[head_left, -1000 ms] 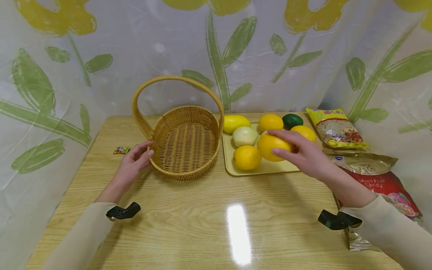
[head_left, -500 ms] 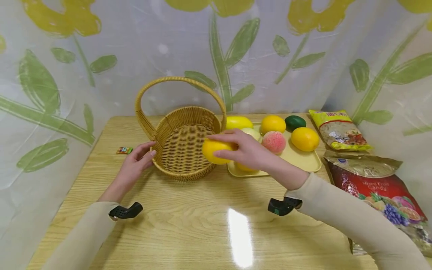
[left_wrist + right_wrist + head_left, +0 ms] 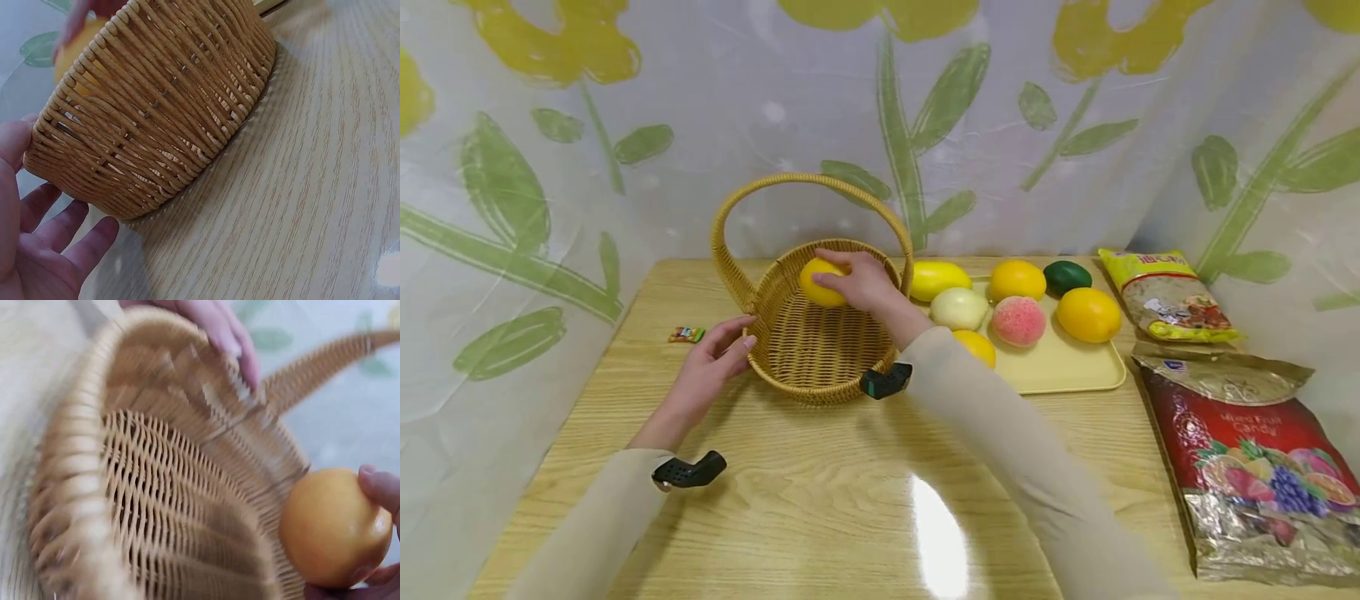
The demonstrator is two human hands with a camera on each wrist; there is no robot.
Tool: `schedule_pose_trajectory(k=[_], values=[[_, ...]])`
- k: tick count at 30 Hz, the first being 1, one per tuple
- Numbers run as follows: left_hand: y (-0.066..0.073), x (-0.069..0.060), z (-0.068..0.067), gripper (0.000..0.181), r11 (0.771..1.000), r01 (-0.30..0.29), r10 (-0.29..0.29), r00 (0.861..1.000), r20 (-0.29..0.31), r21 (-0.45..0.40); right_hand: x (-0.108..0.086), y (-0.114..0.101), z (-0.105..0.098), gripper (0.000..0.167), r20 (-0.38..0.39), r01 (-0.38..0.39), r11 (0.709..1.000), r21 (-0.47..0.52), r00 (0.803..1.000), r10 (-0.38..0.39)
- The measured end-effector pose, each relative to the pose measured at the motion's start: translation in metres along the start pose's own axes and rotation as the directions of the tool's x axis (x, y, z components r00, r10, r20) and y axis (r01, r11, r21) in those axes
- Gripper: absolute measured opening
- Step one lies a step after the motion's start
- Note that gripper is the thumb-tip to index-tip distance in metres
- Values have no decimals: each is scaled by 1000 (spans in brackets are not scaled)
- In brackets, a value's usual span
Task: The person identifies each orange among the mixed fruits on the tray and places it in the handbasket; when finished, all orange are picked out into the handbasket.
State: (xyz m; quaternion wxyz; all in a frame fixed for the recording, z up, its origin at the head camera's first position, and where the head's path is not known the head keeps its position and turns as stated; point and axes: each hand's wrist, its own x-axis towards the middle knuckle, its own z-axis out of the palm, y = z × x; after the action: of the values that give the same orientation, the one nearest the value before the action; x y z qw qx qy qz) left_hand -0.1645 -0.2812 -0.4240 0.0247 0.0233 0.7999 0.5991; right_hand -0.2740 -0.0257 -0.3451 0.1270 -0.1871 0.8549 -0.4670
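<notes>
My right hand (image 3: 868, 285) grips an orange (image 3: 822, 282) and holds it inside the wicker basket (image 3: 760, 367), over the far part of its woven floor. In the right wrist view that orange (image 3: 334, 528) is pinched between thumb and fingers, beside the basket wall. My left hand (image 3: 703, 367) holds the basket's left rim near the handle's base; in the left wrist view, several fingers of the left hand (image 3: 53, 250) hang loosely along the outside. The basket's tall handle (image 3: 808, 178) stands upright.
Right of the basket, a yellow tray (image 3: 1067, 375) bears a pink peach (image 3: 1018, 321), a pale round fruit (image 3: 958, 309), a dark green fruit (image 3: 1067, 277) and several yellow-orange fruits. Farther right lie a candy bag (image 3: 1255, 467) and a yellow food packet (image 3: 1168, 296). A small wrapped sweet (image 3: 686, 334) lies left.
My right hand has carried the orange leftward from above the tray, across the basket's right rim and into the basket. The left hand has stayed at the rim.
</notes>
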Motion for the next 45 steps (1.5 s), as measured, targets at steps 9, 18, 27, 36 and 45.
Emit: schedule_pose_trajectory(k=[9,18,27,36,45], values=[[1,0,2,56,1000,9,-9,1000,-6,5,25,17,21,47,-109,-200,952,233,967,230],[-2,-1,0,59,1000,-10,10,1000,5,-8,28,19,29,43,-99,-219,904,366,957,272],[-3,-1,-1,57,1000,-19,19,1000,3,-18,30,17,29,41,-69,-196,948,250,973,220],[-1,-1,-1,57,1000,-14,14,1000,8,-19,27,5,19,48,-13,-116,993,-29,993,116],[0,-1,0,57,1000,-3,3,1000,2,-14,-46,-27,-3,55,278,317,882,-347,934,-226]])
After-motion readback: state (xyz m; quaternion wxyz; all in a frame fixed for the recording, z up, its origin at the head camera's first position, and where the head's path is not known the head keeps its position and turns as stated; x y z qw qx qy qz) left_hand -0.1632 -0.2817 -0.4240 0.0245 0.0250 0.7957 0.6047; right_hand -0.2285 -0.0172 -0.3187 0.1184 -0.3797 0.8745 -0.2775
